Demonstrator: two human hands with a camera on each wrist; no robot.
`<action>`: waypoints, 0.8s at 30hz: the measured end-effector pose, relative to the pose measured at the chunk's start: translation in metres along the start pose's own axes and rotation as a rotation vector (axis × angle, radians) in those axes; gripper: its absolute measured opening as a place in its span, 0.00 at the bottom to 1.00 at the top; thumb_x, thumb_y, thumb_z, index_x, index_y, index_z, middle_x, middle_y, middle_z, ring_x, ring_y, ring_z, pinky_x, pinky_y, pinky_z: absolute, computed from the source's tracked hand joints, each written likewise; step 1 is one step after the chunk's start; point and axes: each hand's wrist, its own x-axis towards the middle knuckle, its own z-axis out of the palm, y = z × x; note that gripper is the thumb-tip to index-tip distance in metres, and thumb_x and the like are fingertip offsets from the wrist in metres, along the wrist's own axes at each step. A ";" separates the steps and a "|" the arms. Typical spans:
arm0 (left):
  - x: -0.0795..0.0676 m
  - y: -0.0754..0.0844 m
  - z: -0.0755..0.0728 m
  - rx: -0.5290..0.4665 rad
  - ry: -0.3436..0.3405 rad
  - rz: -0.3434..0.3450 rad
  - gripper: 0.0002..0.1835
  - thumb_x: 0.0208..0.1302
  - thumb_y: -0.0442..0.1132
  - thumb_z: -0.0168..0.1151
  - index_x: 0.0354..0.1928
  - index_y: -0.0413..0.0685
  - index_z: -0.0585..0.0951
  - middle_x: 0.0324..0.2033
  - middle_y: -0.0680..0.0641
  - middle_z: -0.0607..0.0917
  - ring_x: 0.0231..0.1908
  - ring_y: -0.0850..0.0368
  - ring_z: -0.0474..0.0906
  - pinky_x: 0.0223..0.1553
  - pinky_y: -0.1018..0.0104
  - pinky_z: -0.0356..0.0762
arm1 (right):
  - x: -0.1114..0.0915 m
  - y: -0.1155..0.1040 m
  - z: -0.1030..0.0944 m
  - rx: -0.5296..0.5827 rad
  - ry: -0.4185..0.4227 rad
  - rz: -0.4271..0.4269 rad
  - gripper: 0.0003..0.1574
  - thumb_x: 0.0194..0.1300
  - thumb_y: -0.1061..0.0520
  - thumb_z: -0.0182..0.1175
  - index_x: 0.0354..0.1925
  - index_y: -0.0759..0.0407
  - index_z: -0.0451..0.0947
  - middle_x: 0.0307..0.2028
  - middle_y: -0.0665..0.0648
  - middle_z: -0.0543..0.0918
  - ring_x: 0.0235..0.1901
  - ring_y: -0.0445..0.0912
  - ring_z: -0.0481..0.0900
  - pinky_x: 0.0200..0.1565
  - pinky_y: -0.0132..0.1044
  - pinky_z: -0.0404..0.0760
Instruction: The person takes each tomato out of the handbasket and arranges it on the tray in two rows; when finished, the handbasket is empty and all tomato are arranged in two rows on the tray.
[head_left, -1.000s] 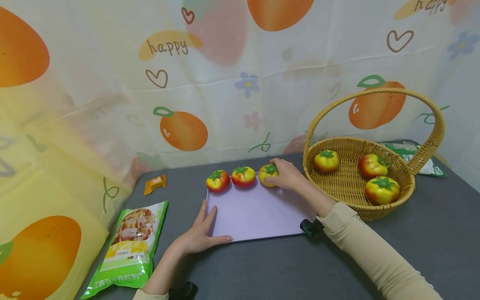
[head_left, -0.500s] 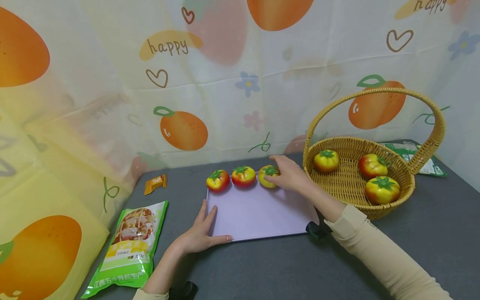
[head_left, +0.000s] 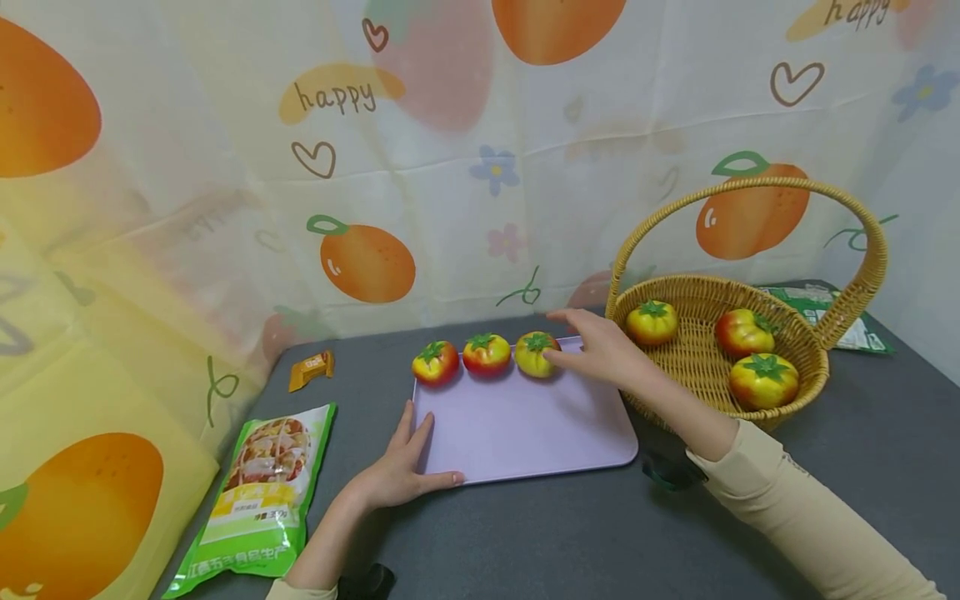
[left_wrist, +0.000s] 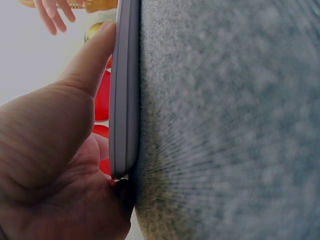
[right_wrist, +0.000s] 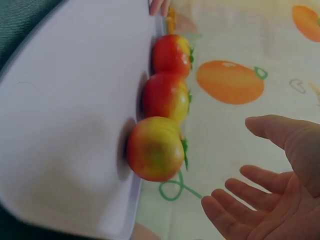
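Three red-and-yellow toy tomatoes with green leaf tops, the left one (head_left: 435, 364), the middle one (head_left: 487, 356) and the right one (head_left: 534, 358), form a row along the far side of a pale purple tray (head_left: 525, 437). My left hand (head_left: 390, 477) rests at the tray's near left corner, fingers spread, thumb along the front edge. The left wrist view shows its thumb (left_wrist: 82, 65) against the tray's side. Just right of the right tomato, my right hand (head_left: 607, 354) hovers over the tray with fingers spread. In the right wrist view, a gap separates that hand (right_wrist: 280, 200) from the tomato (right_wrist: 156, 149).
A wicker basket (head_left: 697, 371) with a tall handle (head_left: 750, 185) stands at the right, holding three more tomatoes. Behind it lies a green-and-white packet (head_left: 862, 333). On the left are a green food bag (head_left: 258, 492) and a small orange-brown packet (head_left: 311, 369). A printed cloth hangs behind.
My right hand has let go of the right tomato and moved away to the right, its fingers spreading. The tomato stays on the tray. My left hand has not moved.
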 end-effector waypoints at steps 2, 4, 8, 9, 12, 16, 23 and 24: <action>0.000 0.000 0.000 0.003 0.002 -0.003 0.58 0.53 0.62 0.70 0.76 0.41 0.50 0.74 0.33 0.30 0.72 0.33 0.36 0.67 0.35 0.47 | -0.006 -0.001 -0.004 0.009 0.011 -0.007 0.35 0.63 0.51 0.66 0.65 0.62 0.69 0.62 0.63 0.74 0.58 0.59 0.73 0.53 0.52 0.77; 0.000 0.001 0.001 0.005 0.004 -0.008 0.58 0.53 0.62 0.70 0.76 0.41 0.50 0.74 0.33 0.31 0.72 0.32 0.37 0.66 0.35 0.48 | -0.010 -0.001 -0.009 0.011 0.024 -0.009 0.34 0.63 0.51 0.67 0.63 0.61 0.71 0.60 0.62 0.75 0.57 0.58 0.74 0.52 0.52 0.78; 0.000 0.001 0.001 0.005 0.007 -0.012 0.58 0.53 0.61 0.70 0.76 0.41 0.50 0.74 0.33 0.31 0.72 0.32 0.37 0.66 0.35 0.48 | -0.020 0.003 -0.017 -0.013 0.057 -0.030 0.29 0.63 0.52 0.67 0.60 0.59 0.75 0.56 0.60 0.79 0.52 0.56 0.76 0.47 0.48 0.78; 0.000 0.001 0.001 0.005 0.007 -0.012 0.58 0.53 0.61 0.70 0.76 0.41 0.50 0.74 0.33 0.30 0.72 0.32 0.37 0.66 0.35 0.48 | -0.022 0.004 -0.019 -0.019 0.063 -0.032 0.28 0.63 0.53 0.67 0.59 0.59 0.76 0.54 0.60 0.80 0.51 0.55 0.76 0.45 0.47 0.78; 0.000 0.000 0.001 0.003 0.007 -0.013 0.58 0.53 0.61 0.70 0.76 0.41 0.50 0.74 0.33 0.30 0.72 0.33 0.36 0.67 0.35 0.47 | -0.028 0.009 -0.024 -0.035 0.075 -0.029 0.24 0.63 0.53 0.66 0.57 0.58 0.78 0.48 0.58 0.82 0.46 0.53 0.77 0.41 0.44 0.75; 0.000 0.000 0.001 0.002 0.006 -0.010 0.58 0.53 0.61 0.70 0.76 0.40 0.50 0.74 0.33 0.30 0.72 0.33 0.36 0.67 0.35 0.47 | -0.035 0.015 -0.032 -0.048 0.087 -0.002 0.20 0.65 0.53 0.65 0.54 0.56 0.80 0.44 0.58 0.82 0.42 0.53 0.76 0.40 0.44 0.74; 0.000 0.000 0.001 0.000 0.009 0.000 0.59 0.53 0.61 0.70 0.76 0.40 0.50 0.74 0.33 0.30 0.72 0.33 0.36 0.67 0.36 0.47 | -0.044 0.031 -0.046 -0.030 0.106 0.003 0.16 0.66 0.55 0.63 0.50 0.58 0.82 0.44 0.59 0.84 0.45 0.55 0.80 0.48 0.53 0.79; 0.001 0.000 0.001 0.000 0.009 0.001 0.59 0.53 0.61 0.70 0.76 0.39 0.50 0.74 0.33 0.30 0.72 0.33 0.36 0.67 0.36 0.47 | -0.045 0.034 -0.048 -0.031 0.102 0.010 0.16 0.66 0.55 0.63 0.50 0.58 0.82 0.44 0.59 0.84 0.46 0.56 0.80 0.49 0.54 0.79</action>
